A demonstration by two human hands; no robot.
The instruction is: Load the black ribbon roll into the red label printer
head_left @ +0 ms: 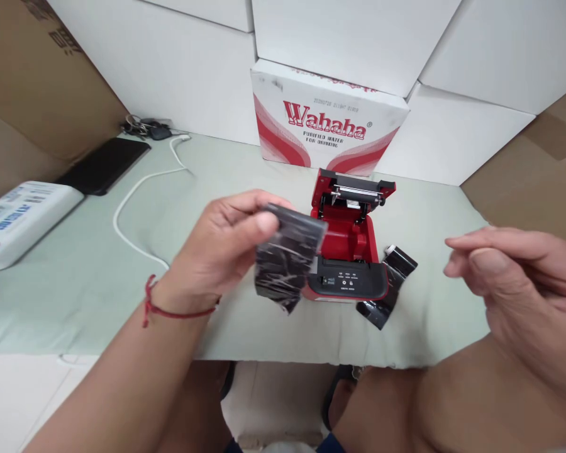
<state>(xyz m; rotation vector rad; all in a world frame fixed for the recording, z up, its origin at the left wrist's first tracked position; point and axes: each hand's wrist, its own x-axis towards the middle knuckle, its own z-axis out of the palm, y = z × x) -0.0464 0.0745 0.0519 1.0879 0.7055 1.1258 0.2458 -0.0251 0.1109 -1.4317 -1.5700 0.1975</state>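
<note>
My left hand (231, 236) pinches a roll of black printer ribbon (287, 258) between thumb and fingers, and a wrinkled length of its film hangs down. Just behind and to the right stands a small red and black label printer (346, 280) with its lid (353, 189) raised. The ribbon covers part of its left front. Beside the printer's right side, a second black ribbon (393, 277) with a pale core end lies on the cloth. Off to the right, my right hand (514, 270) is in the air, thumb against curled fingers, with nothing visible in it.
A green cloth (155, 314) covers the table. At the back a Wahaha carton (330, 126) leans against white boxes (193, 75). To the left are a white device (33, 214), a black phone-like slab (106, 165), keys (146, 128) and a white cable (136, 185). Cardboard flanks both sides.
</note>
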